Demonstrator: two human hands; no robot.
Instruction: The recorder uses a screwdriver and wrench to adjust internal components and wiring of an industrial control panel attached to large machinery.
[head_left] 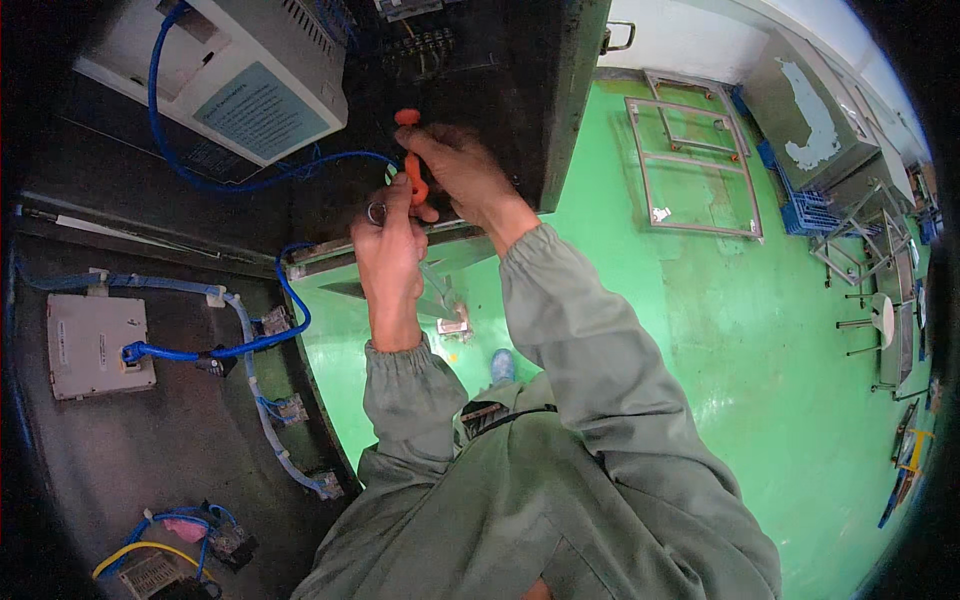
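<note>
Both hands (pixel 388 245) (pixel 465 172) grip an orange tool (pixel 416 181) at a cabinet (pixel 568 100) containing a grey unit (pixel 285 65).

Orange piece (pixel 418 186) seen as smooth plastic; sleeves (pixel 590 325) seen as matt, wrinkled cloth; green floor (pixel 690 340) finished smooth, glossy.

- Green floor (pixel 640 330)
- Rectangular metal frame (pixel 695 163) lying on the floor
- Grey metal cabinet (pixel 775 88) with a pale, ragged-edged patch
- Blue crate (pixel 805 216) just beside the cabinet
- White-seated stool (pixel 883 318)
- White wall (pixel 690 42) behind
</note>
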